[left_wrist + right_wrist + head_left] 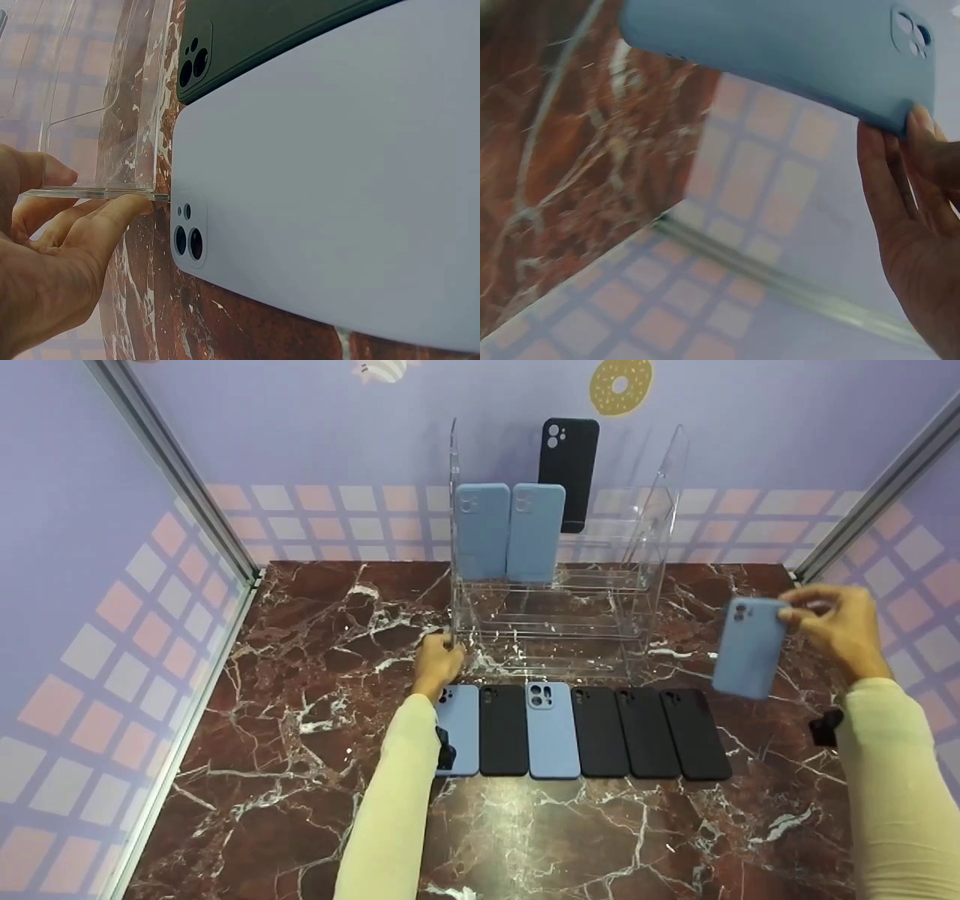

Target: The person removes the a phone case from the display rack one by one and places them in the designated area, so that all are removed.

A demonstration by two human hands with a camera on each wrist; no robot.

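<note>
Cases (600,733) line the tabletop (300,810) before the rack (574,589) the left grip (439,660) pinches; the right grip (844,630) pinches a blue case (750,649).

Head view: leftmost blue case (466,727) in the row partly covered by a small black device (446,751) at the left sleeve (390,810), which the bottom edge cuts; lower left of the high black case (574,457) hidden behind a racked blue case (536,532). Right wrist view: held blue case (772,45) runs off the top edge, right hand (922,240) off the right edge, marble table (570,150) blurred. Left wrist view: left hand (56,270) cut by the left edge.
</note>
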